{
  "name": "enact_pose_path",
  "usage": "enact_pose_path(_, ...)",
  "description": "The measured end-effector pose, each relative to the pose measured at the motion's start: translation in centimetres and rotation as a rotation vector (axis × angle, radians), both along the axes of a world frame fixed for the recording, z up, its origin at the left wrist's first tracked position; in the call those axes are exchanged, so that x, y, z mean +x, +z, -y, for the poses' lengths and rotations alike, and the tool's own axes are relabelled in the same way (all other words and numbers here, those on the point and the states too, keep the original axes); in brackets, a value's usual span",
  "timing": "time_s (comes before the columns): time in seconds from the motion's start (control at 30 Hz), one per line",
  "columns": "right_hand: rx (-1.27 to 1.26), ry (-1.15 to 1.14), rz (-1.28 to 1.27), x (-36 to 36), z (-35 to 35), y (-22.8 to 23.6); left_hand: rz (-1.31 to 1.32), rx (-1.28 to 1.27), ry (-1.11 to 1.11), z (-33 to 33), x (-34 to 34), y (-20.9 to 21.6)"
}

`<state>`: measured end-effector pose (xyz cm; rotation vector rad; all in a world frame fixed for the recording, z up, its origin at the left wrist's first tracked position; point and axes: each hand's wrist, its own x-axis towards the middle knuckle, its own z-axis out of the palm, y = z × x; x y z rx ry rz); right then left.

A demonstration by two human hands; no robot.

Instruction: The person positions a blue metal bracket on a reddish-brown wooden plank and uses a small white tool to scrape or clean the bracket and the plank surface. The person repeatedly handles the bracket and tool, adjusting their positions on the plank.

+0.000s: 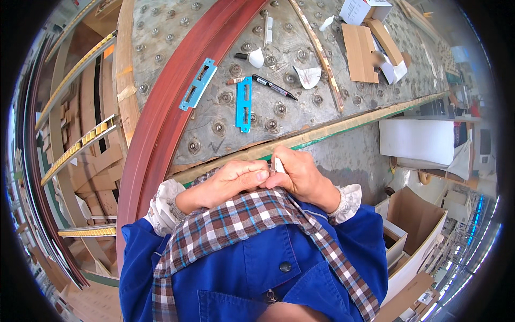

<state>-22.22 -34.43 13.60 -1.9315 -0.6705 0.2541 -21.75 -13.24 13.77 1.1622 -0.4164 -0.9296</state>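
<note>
Close to my body, at the table's near edge, my two hands meet. My right hand point(303, 176) is closed round a small white piece point(277, 165), its kind unclear. My left hand point(230, 182) is closed too, thumb and fingers pressed together against the right; whatever it pinches is hidden. Beyond them, a blue slotted plate point(240, 115) lies on the table, and a second blue slotted plate point(194, 92) rests along the reddish-brown curved-looking profile point(155, 134). A black marker point(276, 88) lies beside the first plate.
The grey table point(214, 145) is studded with ball rollers. On it lie a white scrap point(308, 78), a white rounded object point(256, 58), a thin wooden strip point(322, 53) and cardboard boxes point(360, 53). A slatted rack point(80, 145) stands left; an open carton point(413, 220) sits right.
</note>
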Motion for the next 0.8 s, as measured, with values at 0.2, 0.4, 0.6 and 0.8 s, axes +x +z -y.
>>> enact_pose_path(0.2,-0.010,-0.018,0.044,-0.03,0.00,-0.23,-0.023,-0.016,0.029,0.24,-0.34,-0.28)
enact_pose_path(0.4,-0.016,-0.031,0.062,0.18,0.00,-0.26,0.047,0.001,0.016,0.14,0.05,-0.30)
enact_pose_path(0.6,-0.029,-0.035,0.118,0.15,-0.12,-0.24,0.117,-0.020,0.032,0.16,-0.06,-0.51)
enact_pose_path(0.8,-0.033,-0.049,0.137,0.14,-0.16,-0.34,0.129,-0.009,0.026,0.19,0.04,-0.41)
